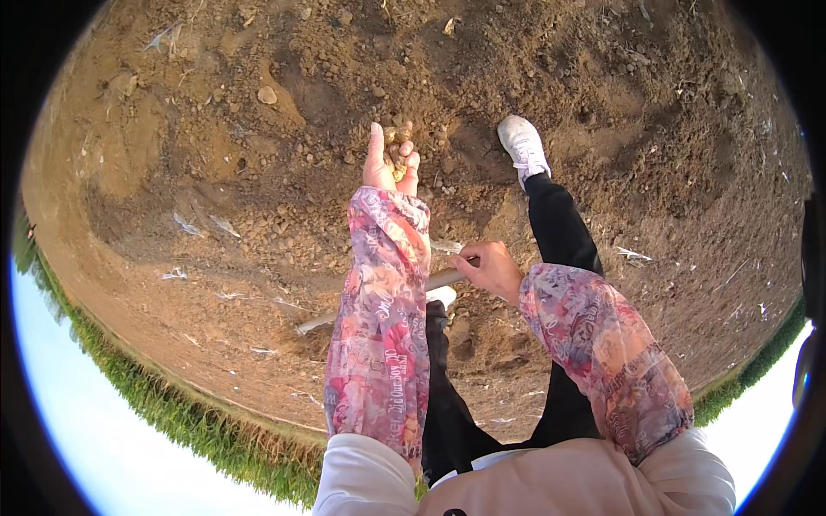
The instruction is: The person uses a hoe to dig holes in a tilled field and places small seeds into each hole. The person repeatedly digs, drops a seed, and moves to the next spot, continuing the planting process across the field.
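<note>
My left hand [392, 161] is stretched out low over the soil, palm up, with its fingers curled around several small yellowish-brown lumps [397, 155] coated in dirt. What the lumps are, I cannot tell. My right hand [489, 267] is closed on the end of a long wooden handle [445, 278]. The handle slants down to the left, passes behind my left forearm and shows again beyond it; no tool head can be made out. Patterned pink sleeves [387, 309] cover both forearms.
Loose, cloddy brown soil [290, 129] spreads all around. A pale stone or clod [266, 95] lies at the upper left. Scraps of thin plastic film [187, 224] dot the ground. My white shoe [523, 145] stands on the soil at the right. Green plants [213, 445] line the field's far edge.
</note>
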The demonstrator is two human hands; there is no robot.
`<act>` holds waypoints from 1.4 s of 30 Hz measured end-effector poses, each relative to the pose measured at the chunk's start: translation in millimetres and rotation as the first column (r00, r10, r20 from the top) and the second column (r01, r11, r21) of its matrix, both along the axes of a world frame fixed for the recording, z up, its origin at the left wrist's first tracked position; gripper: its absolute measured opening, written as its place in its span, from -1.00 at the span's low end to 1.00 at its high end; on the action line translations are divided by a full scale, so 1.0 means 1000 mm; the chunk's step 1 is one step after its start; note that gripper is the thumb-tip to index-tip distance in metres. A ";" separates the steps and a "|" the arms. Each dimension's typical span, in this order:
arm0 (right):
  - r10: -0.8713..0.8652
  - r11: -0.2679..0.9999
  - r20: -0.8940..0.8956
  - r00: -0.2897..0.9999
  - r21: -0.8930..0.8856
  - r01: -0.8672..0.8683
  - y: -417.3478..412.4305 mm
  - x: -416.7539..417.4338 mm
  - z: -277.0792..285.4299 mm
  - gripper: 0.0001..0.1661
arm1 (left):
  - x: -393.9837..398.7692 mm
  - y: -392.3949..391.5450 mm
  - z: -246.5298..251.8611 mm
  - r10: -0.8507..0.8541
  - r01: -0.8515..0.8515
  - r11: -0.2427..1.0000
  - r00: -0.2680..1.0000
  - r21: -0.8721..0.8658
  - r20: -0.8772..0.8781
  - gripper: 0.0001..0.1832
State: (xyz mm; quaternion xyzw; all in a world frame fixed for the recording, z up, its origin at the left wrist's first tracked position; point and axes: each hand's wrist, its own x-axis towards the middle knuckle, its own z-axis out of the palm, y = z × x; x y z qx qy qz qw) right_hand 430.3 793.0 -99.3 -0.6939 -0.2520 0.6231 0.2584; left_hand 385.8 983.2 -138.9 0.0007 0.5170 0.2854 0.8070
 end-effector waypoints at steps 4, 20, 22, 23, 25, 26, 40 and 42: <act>-0.024 0.999 -0.159 0.987 0.039 0.031 -0.041 -0.013 0.058 -0.81 | -0.032 -0.004 0.086 -0.114 0.100 0.991 0.980 0.092 0.160 -0.74; 0.842 0.444 -0.217 0.494 0.799 -0.406 -0.035 -0.156 0.282 -0.78 | -0.108 -0.072 0.322 -0.138 0.068 0.977 0.925 0.203 0.355 -0.81; 0.877 0.366 -0.029 0.480 0.687 -0.628 -0.022 -0.134 0.287 -0.76 | -0.142 -0.083 0.334 -0.093 0.035 0.973 0.963 0.227 0.252 -0.81; 0.884 0.406 -0.101 0.457 0.651 -0.642 -0.026 -0.135 0.273 -0.75 | -0.153 -0.091 0.333 -0.068 0.023 0.977 0.977 0.214 0.203 -0.81; 0.868 0.453 -0.152 0.472 0.630 -0.630 -0.029 -0.134 0.277 -0.72 | -0.180 -0.103 0.324 -0.038 0.016 0.981 0.994 0.195 0.106 -0.86; 0.859 0.455 -0.159 0.487 0.673 -0.584 -0.026 -0.135 0.282 -0.72 | -0.189 -0.102 0.313 -0.029 0.023 0.989 0.999 0.148 0.042 -0.87; 0.976 0.216 -0.126 0.176 0.560 -0.800 0.021 -0.145 0.374 -0.65 | -0.189 -0.104 0.313 0.114 -0.158 0.985 0.901 0.070 0.418 -0.89; 0.954 0.300 -0.163 0.253 0.469 -0.831 0.013 -0.134 0.353 -0.64 | -0.175 -0.117 0.296 0.164 -0.191 0.981 0.906 0.029 0.390 -0.88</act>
